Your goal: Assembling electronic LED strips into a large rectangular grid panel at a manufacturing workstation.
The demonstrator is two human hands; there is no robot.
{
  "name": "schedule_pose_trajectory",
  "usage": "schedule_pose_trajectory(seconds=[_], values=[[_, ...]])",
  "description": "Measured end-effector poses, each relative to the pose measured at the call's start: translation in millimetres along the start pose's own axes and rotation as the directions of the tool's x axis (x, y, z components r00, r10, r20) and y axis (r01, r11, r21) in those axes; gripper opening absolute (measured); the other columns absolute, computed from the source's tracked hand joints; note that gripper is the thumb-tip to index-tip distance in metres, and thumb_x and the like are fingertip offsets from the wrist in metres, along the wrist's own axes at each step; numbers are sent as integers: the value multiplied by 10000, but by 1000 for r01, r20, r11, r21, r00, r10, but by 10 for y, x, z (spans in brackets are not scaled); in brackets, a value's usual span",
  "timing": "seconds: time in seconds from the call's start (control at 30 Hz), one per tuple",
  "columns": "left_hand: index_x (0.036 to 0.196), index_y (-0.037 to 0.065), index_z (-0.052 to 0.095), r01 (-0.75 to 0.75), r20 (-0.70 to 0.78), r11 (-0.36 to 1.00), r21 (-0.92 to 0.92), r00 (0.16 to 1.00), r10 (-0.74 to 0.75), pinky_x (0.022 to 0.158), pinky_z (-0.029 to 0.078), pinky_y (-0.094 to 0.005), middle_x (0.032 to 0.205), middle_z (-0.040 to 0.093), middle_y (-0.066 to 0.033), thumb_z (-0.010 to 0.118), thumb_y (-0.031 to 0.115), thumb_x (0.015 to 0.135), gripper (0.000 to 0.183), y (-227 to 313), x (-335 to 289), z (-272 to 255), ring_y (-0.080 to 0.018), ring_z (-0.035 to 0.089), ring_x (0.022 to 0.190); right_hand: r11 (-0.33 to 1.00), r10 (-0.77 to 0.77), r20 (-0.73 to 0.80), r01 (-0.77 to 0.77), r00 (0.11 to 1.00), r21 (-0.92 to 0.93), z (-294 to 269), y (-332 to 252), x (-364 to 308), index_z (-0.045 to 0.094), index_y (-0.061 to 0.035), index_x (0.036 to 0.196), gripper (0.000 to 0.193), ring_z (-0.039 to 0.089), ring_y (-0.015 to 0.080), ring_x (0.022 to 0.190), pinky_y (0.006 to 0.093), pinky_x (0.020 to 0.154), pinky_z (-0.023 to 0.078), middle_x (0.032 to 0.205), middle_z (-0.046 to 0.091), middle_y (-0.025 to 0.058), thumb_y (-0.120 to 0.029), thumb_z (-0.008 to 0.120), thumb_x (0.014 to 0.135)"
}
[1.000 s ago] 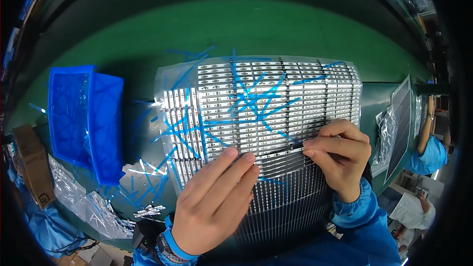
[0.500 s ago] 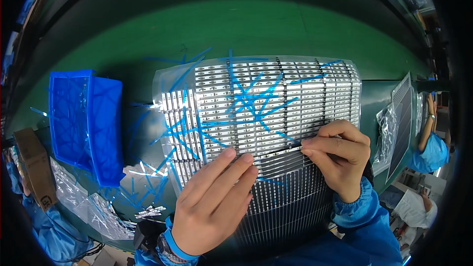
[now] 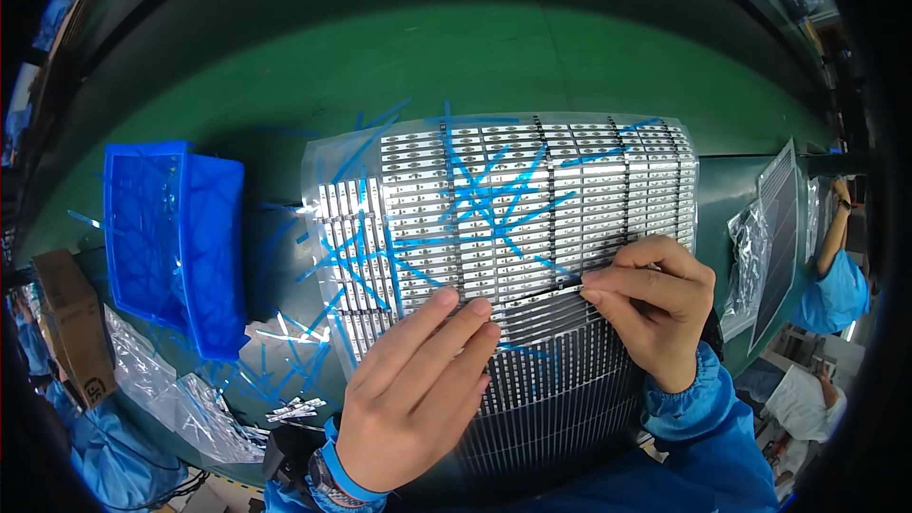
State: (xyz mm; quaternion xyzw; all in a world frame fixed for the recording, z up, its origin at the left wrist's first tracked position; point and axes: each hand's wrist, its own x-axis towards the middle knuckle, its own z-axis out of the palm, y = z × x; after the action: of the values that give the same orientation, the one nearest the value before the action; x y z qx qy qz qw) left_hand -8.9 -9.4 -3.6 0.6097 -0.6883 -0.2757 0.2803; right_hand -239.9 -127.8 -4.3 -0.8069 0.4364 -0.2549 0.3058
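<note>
A large panel of narrow white LED-type circuit strips (image 3: 518,185) in tight rows lies on a clear plastic sheet. Thin blue film strips (image 3: 499,230) are scattered across it. My left hand (image 3: 408,399) rests flat on the panel's lower left, fingers stretched out and fingertips near one white strip (image 3: 537,299). At that strip's right end, my right hand (image 3: 655,309) pinches with thumb and forefinger; the fingertips hide the exact grip. Below the strip, dark bands show, then a darker section with fine lines (image 3: 560,408) reaching toward my body.
A blue plastic bin (image 3: 217,252) stands at the left, with a cardboard box (image 3: 71,318) beyond it. Plastic bags (image 3: 176,394) and a small pile of strips (image 3: 294,408) lie front left. Another panel (image 3: 777,237) and crumpled clear film (image 3: 746,271) are at the right. Other people sit around.
Both hands keep nearly the same pose and place. The bin and the panel's left side appear slightly farther right in the picture. A co-worker's arm at the right has shifted.
</note>
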Motion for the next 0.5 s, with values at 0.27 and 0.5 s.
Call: schedule_pose_trajectory(seconds=[0.27,0.5], values=[[1198,27,752,7,-1,1000,11,1000,-7,1078,509,-450,1349,675,-121,803,66,790,413,9,4,-7,-348,560,1356,1000,-5,15,6,1000,-6,2,-1,5,839,-78,969,250,654,122,700,242,572,521,891,674,53,-14,891,733],[1258,45,731,14,19,999,39,1000,-15,1084,485,-462,1351,664,-121,831,152,791,490,39,24,-23,-351,553,1342,1000,6,8,-6,1000,24,-12,-9,6,838,-77,964,242,653,128,691,245,561,518,897,678,52,-11,885,736]])
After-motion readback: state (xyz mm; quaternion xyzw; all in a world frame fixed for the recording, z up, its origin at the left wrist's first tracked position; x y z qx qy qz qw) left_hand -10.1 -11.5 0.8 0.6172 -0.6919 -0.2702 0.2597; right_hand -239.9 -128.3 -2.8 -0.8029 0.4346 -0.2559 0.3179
